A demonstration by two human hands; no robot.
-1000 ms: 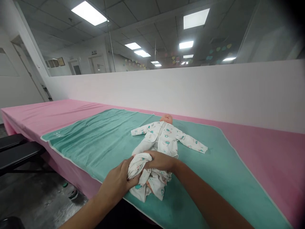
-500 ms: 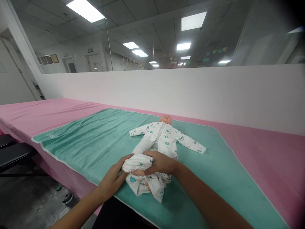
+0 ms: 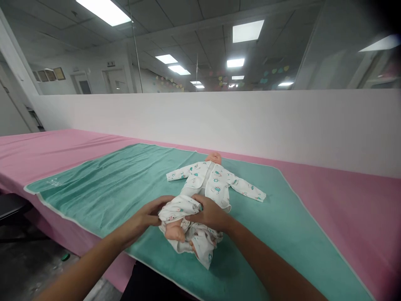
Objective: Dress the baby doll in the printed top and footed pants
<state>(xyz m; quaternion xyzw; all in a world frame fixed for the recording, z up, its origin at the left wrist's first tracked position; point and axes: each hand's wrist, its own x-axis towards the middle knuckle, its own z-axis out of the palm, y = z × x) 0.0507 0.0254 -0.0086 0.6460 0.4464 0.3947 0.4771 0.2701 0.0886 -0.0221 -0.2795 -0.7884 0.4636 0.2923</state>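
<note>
A baby doll (image 3: 214, 159) lies on its back on a teal mat (image 3: 119, 184), dressed in a white printed top (image 3: 213, 184) with both sleeves spread out. White printed trousers (image 3: 194, 234) are bunched around its legs, and one bare foot (image 3: 173, 233) sticks out at the near end. My left hand (image 3: 145, 217) pinches the bunched trouser cloth from the left. From the right, my right hand (image 3: 209, 215) grips the same bunched cloth at the doll's legs.
The mat lies on a long table with a pink cover (image 3: 344, 196). A white partition wall (image 3: 250, 121) with glass above runs along the far side. Dark benches (image 3: 9, 207) and grey floor (image 3: 37, 271) are to the near left.
The trouser cloth has been drawn up the leg, baring one foot. My left hand has slid from under the bundle to its upper left side. The view has shifted right.
</note>
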